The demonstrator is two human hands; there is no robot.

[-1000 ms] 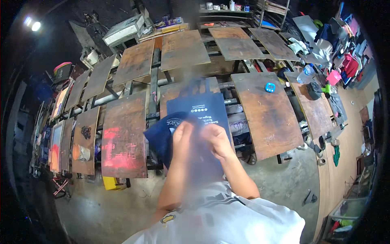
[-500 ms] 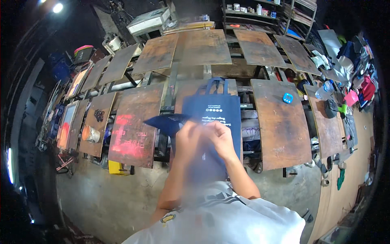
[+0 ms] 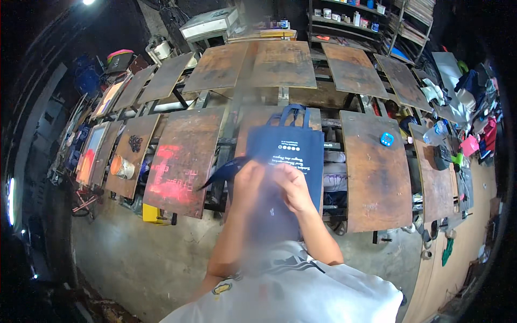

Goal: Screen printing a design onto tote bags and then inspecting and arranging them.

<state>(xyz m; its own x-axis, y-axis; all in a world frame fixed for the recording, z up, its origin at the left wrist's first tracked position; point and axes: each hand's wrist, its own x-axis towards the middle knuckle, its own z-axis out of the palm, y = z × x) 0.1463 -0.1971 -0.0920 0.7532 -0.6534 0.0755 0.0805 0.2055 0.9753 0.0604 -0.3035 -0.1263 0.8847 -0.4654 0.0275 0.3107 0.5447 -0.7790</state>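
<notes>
A navy tote bag [image 3: 307,156] with white print lies flat on a wooden board in front of me, its handles toward the far side. My left hand [image 3: 247,180] is closed over the bag's left part, gripping a dark blue fabric piece [image 3: 223,171] whose free end hangs out to the left. My right hand [image 3: 294,185] is just beside it above the bag, fingers bent and pinched together. A vertical blurred band hides the space between the hands, so what the right fingers hold cannot be made out.
Brown boards [image 3: 377,177] stand in two rows on a metal frame. One at left bears pink paint [image 3: 172,177]. Around lie a small blue timer [image 3: 386,139], a white bucket [image 3: 122,167], a dark power tool [image 3: 442,157] and a yellow container [image 3: 153,213] below.
The free end of the dark blue fabric piece has dropped and narrowed at the left. Both hands stay close together over the bag. The whole view has shifted slightly.
</notes>
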